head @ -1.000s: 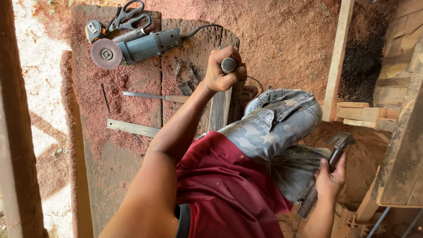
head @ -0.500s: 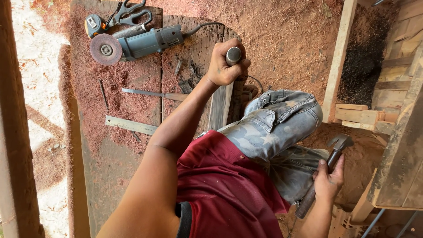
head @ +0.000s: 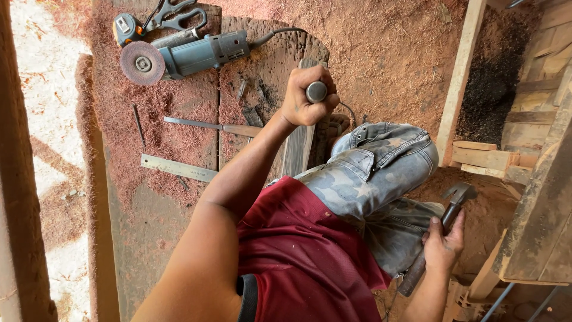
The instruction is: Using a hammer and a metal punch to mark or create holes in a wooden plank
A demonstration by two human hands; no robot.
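My left hand (head: 305,95) is closed around the handle of a chisel (head: 316,91), whose round metal butt faces up. It stands over a narrow upright wooden piece (head: 296,149) next to my bent knee in grey patterned trousers (head: 381,167). My right hand (head: 444,247) hangs low at the right and grips the handle of a claw hammer (head: 456,197), its dark head pointing up and away from the chisel.
A blue-grey angle grinder (head: 185,55), a tape measure (head: 126,27) and shears (head: 179,15) lie at the top left on sawdust-covered boards. A flat chisel (head: 208,126) and steel ruler (head: 177,168) lie below them. Wooden beams (head: 462,71) and blocks (head: 482,158) stand at right.
My left hand with the chisel has shifted slightly down and right over the wooden piece. My right hand still holds the hammer low at the right.
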